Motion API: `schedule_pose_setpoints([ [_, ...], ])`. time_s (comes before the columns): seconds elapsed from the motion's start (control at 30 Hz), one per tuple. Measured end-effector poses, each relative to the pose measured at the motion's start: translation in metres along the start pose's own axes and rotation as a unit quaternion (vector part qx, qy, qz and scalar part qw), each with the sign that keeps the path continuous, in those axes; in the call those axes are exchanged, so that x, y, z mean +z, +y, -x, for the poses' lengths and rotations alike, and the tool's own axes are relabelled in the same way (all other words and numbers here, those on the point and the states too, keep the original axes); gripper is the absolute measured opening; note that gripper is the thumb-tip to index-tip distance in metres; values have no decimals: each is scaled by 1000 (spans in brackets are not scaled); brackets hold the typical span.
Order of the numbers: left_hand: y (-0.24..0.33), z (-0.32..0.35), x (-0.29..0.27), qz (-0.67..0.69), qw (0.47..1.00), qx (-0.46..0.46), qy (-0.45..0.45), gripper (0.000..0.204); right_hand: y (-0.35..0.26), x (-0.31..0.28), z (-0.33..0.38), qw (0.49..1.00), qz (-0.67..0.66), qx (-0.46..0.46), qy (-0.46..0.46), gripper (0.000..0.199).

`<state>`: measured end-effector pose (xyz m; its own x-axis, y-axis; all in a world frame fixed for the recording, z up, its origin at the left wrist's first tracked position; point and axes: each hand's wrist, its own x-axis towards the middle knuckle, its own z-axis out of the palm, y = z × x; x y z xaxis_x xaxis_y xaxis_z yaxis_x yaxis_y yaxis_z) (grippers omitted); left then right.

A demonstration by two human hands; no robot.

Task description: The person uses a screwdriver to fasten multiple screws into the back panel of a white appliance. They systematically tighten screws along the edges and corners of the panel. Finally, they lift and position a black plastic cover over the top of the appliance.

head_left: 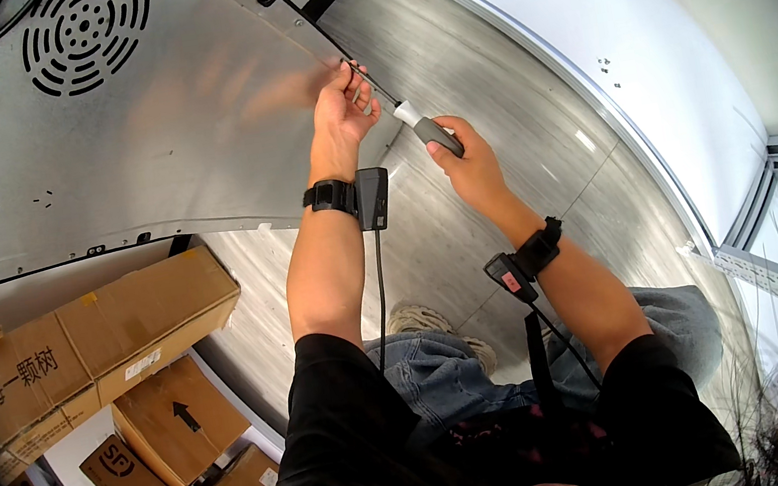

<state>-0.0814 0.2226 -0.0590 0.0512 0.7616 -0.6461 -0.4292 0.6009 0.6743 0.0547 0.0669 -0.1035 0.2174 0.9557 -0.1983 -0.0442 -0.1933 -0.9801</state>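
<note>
My right hand (470,168) grips the grey and white handle of a screwdriver (435,138). Its thin dark shaft slants up and left to the side edge of a large metal panel (191,132). Beside the shaft's far end, my left hand (347,108) has its thumb and index finger pinched together at that edge, the other fingers curled. What the pinch holds, if anything, is too small to make out, and the screwdriver's tip is hidden by the fingers. Small screws and slots run along the panel's edge, and round vent slots are cut at its upper left.
A long cardboard box (152,304) lies below the panel at left, above several smaller cartons (179,420). A white wall unit with a metal rail (579,99) curves along the right. Wrist straps with black boxes and cables (378,285) hang from both forearms. Grey wood-look floor (500,45) lies between.
</note>
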Motion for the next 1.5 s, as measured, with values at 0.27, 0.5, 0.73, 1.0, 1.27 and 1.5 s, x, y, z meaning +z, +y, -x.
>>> schedule_pose_setpoints([
  [0.27, 0, 0, -1, 6, 1000, -4, -16, 12, 1, 0, -1, 1000, -8, -7, 2, 34],
  [0.5, 0, 2, 2, 10, 1000, -6, -6, 12, -6, -3, -3, 999, 25, -23, 6, 34],
  [0.73, -1, 0, -2, 19, 1000, 1, -21, 12, -19, -5, -3, 999, 49, -1, 1, 34],
  [1.0, -1, -1, -6, 14, 1000, 1, -28, 12, -8, 1, -6, 991, 86, -82, 54, 35],
  [1.27, -1, -4, -16, 4, 1000, 4, -20, 10, -17, 1, 0, 989, -133, 50, 49, 39],
  [1.5, -3, 2, -15, 3, 1000, 21, -11, 7, -23, -2, 1, 990, -115, 66, 42, 33],
])
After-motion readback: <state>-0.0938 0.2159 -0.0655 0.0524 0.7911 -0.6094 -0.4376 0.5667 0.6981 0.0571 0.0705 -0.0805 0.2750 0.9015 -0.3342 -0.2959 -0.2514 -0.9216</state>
